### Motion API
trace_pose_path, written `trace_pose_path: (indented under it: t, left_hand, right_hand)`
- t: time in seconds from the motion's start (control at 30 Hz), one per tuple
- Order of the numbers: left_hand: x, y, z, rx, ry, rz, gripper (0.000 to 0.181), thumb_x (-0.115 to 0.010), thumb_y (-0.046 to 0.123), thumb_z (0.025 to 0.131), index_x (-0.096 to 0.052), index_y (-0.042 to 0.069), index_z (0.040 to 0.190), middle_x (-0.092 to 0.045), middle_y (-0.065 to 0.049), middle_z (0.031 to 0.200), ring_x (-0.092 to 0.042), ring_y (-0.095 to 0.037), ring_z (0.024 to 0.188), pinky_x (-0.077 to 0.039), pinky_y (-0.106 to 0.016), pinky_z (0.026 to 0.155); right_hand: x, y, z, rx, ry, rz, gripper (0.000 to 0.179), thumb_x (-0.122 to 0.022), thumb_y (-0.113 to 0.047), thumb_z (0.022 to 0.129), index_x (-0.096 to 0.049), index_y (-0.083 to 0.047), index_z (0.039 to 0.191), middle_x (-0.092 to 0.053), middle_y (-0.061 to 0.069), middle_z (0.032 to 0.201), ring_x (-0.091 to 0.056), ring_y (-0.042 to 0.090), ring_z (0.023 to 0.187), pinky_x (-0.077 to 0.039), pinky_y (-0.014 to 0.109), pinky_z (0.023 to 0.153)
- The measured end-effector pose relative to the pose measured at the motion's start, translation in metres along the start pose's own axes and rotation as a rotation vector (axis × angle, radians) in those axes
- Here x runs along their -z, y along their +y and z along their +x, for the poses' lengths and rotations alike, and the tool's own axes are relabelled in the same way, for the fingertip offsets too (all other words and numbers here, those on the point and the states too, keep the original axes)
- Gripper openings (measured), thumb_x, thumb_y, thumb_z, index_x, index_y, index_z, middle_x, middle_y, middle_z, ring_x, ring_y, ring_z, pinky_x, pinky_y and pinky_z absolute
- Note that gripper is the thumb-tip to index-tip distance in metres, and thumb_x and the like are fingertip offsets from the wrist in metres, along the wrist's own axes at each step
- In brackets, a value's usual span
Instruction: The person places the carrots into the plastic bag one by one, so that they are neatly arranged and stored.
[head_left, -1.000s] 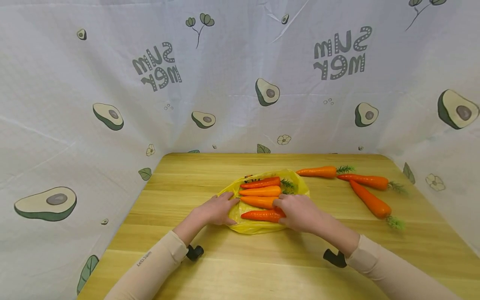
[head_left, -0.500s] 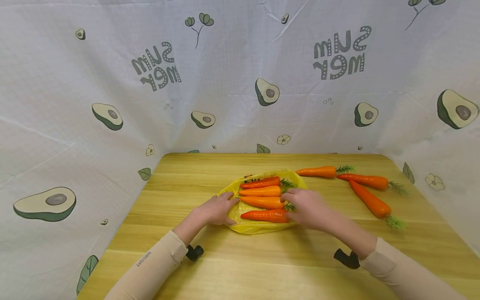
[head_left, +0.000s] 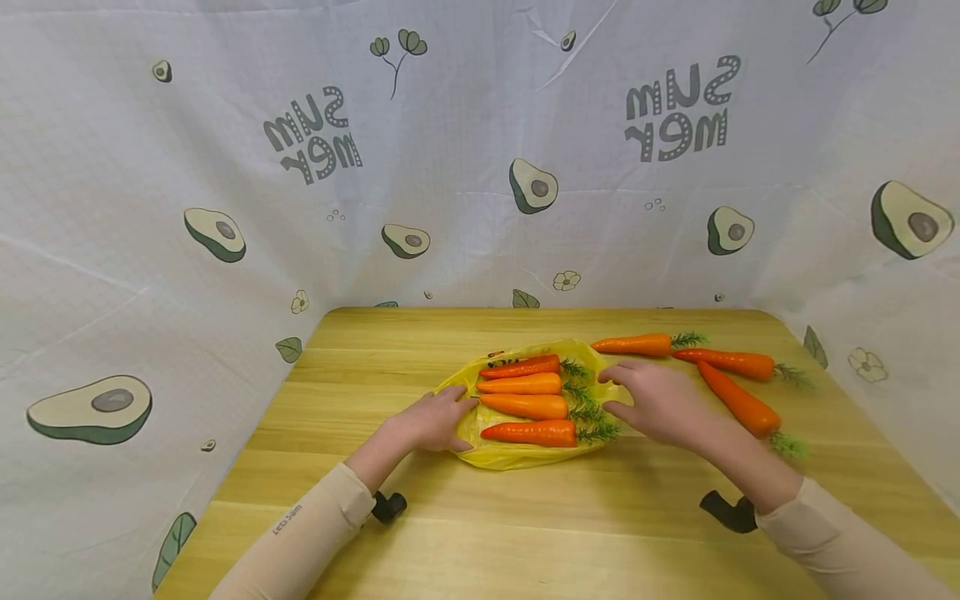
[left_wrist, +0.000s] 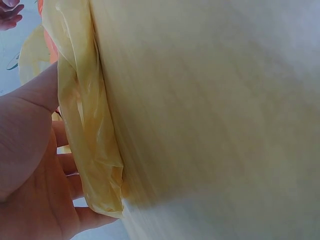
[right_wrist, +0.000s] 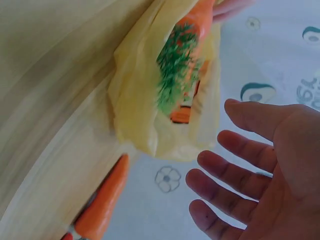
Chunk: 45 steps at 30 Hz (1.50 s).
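Drawn rightward off the greens since the earlier frame, the right grip hung empty, fingers apart, just beside the bag, where four carrots lay in a row, probably aligned to nest flat. Spread at the bag's opposite edge, thumb apart from fingers, the left grip likely steadied it, its fingertips partly hidden by plastic. Three loose carrots rested on the tabletop; the bag's print was unreadable.
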<state>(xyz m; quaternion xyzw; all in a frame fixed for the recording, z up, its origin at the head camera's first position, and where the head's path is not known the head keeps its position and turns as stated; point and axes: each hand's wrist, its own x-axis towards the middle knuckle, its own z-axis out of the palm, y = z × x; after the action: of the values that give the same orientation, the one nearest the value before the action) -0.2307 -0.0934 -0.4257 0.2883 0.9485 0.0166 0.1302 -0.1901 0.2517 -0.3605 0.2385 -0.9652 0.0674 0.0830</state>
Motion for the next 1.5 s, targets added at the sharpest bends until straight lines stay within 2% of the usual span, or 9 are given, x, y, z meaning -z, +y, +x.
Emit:
trace_pose_path:
  t: [0.27,0.6,0.73,0.83,1.0,1.2,1.5]
  left_hand:
    - [0.0,0.0,-0.001,-0.001,0.003,-0.011,0.083,-0.073,0.053,0.088,-0.042,0.014,0.154,-0.033,-0.016,0.161,-0.034,-0.031,0.149,-0.034,-0.058,0.117]
    - [0.0,-0.001,0.0,-0.004,-0.001,-0.014,0.084,-0.073,0.054,0.088,-0.041,0.014,0.155,-0.032,-0.016,0.161,-0.033,-0.031,0.149,-0.033,-0.058,0.117]
    - [-0.001,-0.001,0.0,0.0,-0.002,-0.013,0.084,-0.073,0.053,0.088,-0.042,0.014,0.155,-0.032,-0.016,0.161,-0.033,-0.031,0.149,-0.033,-0.058,0.117]
    - [-0.001,-0.001,0.0,-0.001,0.001,-0.011,0.083,-0.073,0.053,0.088,-0.042,0.014,0.154,-0.033,-0.016,0.161,-0.033,-0.031,0.149,-0.033,-0.058,0.117]
    - [-0.001,-0.001,0.0,-0.003,0.002,-0.014,0.083,-0.073,0.053,0.088,-0.042,0.014,0.154,-0.032,-0.016,0.161,-0.033,-0.031,0.149,-0.033,-0.059,0.117]
    - [-0.002,-0.002,0.0,0.0,0.005,-0.018,0.083,-0.073,0.053,0.088,-0.042,0.014,0.154,-0.032,-0.016,0.162,-0.032,-0.031,0.149,-0.033,-0.058,0.117]
    - [-0.001,-0.002,-0.001,-0.003,0.005,-0.021,0.084,-0.073,0.054,0.088,-0.042,0.014,0.154,-0.032,-0.016,0.162,-0.032,-0.031,0.149,-0.033,-0.058,0.117]
  right_hand:
    - [0.01,0.027,-0.011,-0.069,-0.001,-0.033,0.039,-0.082,-0.032,0.084,-0.072,-0.012,0.117,-0.072,0.014,0.113,-0.068,0.023,0.078,-0.052,0.033,0.053]
    - [0.005,0.079,-0.022,-0.177,-0.065,-0.031,0.046,-0.077,-0.034,0.088,-0.069,-0.009,0.125,-0.067,0.022,0.123,-0.07,0.035,0.089,-0.052,0.04,0.053]
    - [0.005,0.095,-0.027,-0.192,-0.086,-0.019,0.049,-0.075,-0.035,0.089,-0.067,-0.007,0.128,-0.067,0.022,0.124,-0.067,0.043,0.103,-0.056,0.051,0.066]
    - [0.005,0.104,-0.03,-0.204,-0.097,-0.015,0.05,-0.074,-0.035,0.09,-0.066,-0.005,0.13,-0.066,0.023,0.127,-0.063,0.048,0.11,-0.055,0.059,0.076]
    - [0.003,0.119,-0.035,-0.234,-0.123,-0.029,0.052,-0.072,-0.037,0.091,-0.065,-0.004,0.131,-0.064,0.027,0.128,-0.06,0.052,0.111,-0.054,0.061,0.074]
    - [0.0,0.134,-0.039,-0.263,-0.142,-0.039,0.055,-0.071,-0.038,0.091,-0.063,-0.003,0.134,-0.058,0.034,0.131,-0.054,0.058,0.116,-0.05,0.069,0.081]
    - [-0.005,0.153,-0.048,-0.275,-0.192,-0.011,0.065,-0.073,-0.037,0.09,-0.057,0.009,0.134,-0.059,0.037,0.128,-0.055,0.059,0.113,-0.048,0.069,0.086]
